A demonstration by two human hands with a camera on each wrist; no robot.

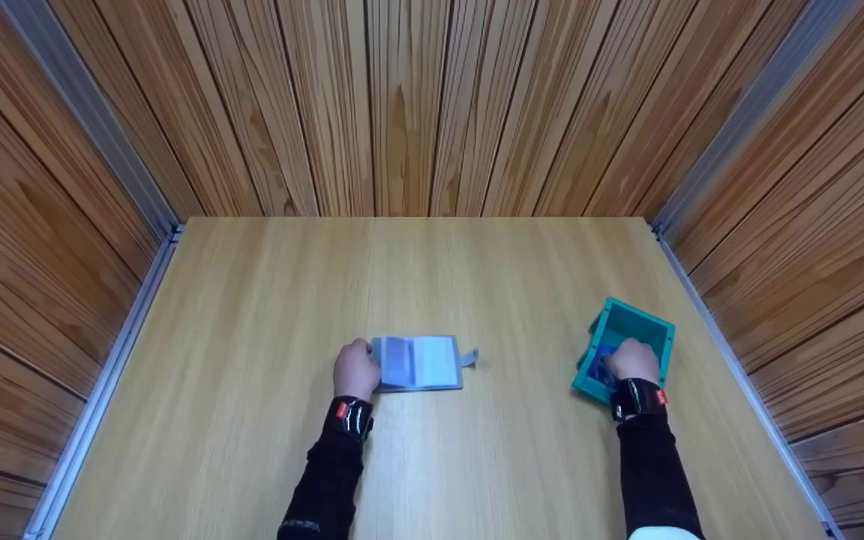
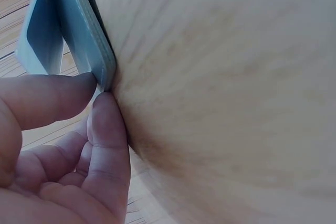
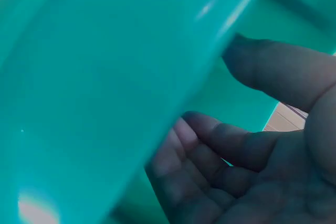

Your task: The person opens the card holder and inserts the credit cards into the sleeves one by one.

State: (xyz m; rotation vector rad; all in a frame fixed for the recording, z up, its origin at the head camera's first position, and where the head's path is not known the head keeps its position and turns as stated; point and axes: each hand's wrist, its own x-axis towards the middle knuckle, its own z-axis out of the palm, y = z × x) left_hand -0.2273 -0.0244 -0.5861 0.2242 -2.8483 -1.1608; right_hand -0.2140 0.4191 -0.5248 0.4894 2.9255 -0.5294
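Observation:
A light blue card holder lies spread open on the table, its short strap sticking out to the right. My left hand pinches its left edge; in the left wrist view, thumb and index fingertip meet at a corner of the cover. On the right, my right hand reaches down inside a teal box, beside a dark blue item. The right wrist view shows its thumb and fingers apart, with the box wall hiding some fingertips.
The light wood table is enclosed by wood-plank walls at the back and both sides. Metal rails run along the side edges. The teal box stands near the right rail.

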